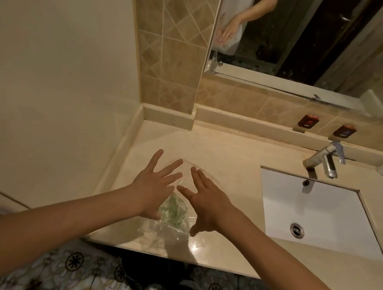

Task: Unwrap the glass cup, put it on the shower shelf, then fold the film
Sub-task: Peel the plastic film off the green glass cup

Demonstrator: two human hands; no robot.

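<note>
Here, item one: the film (174, 211), a clear sheet lying on the worktop (229, 153) directly before me, between my two hands. It looks thin and glossy, creased, with a bunched pale-green patch toward its 6 o'clock half and a smoother, nearly invisible span toward 12 o'clock. Its long axis runs roughly from 6 to 12 o'clock, from near the worktop's front edge away toward the wall; the far edge shows as a faint curved line just past my fingertips.

Item two: my left hand (151, 185), fingers straight and spread wide, laid flat on the film's 9 o'clock side, holding nothing.

Item three: my right hand (206, 200), fingers straight and close together, pointing toward 11 o'clock, resting on the film's 3 o'clock side, the thumb angled toward the left hand. Neither hand curls round anything.

Item four, edges and room: the worktop's front edge runs just below the film at 6 o'clock. A raised lip and plain wall bound it at 9 o'clock; a tiled pillar (171, 49) stands at 12 o'clock. Bare worktop lies from 12 to 2 o'clock. The sink (320, 204) sits at 3 o'clock, well apart from the film, with the tap (324, 160) behind it and a mirror (313, 35) above.
</note>
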